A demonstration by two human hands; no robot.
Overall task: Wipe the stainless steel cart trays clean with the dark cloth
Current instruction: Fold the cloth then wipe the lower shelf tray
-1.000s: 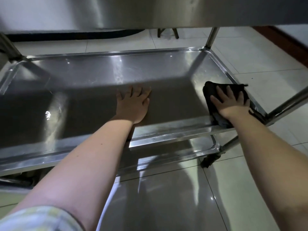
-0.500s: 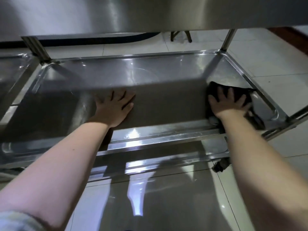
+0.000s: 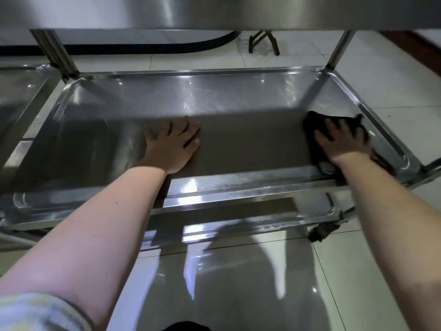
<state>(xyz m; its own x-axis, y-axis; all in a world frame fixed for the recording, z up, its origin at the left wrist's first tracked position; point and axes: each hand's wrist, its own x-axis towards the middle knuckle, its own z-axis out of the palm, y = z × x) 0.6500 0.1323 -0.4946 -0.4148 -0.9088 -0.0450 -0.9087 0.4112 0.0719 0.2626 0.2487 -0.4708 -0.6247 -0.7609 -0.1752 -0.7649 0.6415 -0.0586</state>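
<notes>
The middle tray (image 3: 214, 96) of a stainless steel cart fills the centre of the head view, shiny and shadowed along its near half. My left hand (image 3: 173, 145) lies flat on the tray floor with fingers spread. My right hand (image 3: 342, 142) presses the dark cloth (image 3: 313, 125) flat against the tray near its right end, fingers straight on top of it. Part of the cloth is hidden under my palm and wrist. The lower tray (image 3: 238, 225) shows below the near rim.
The upper tray's underside (image 3: 214, 10) hangs overhead. A second steel cart (image 3: 21, 91) stands at the left. Cart posts (image 3: 338, 47) rise at the far corners, a castor (image 3: 322, 231) sits at the lower right. Glossy tiled floor (image 3: 238, 283) surrounds the cart.
The view shifted so the cart sits further right and the neighbouring cart came into sight. My right hand with the cloth stayed near the tray's right end; my left hand remained flat.
</notes>
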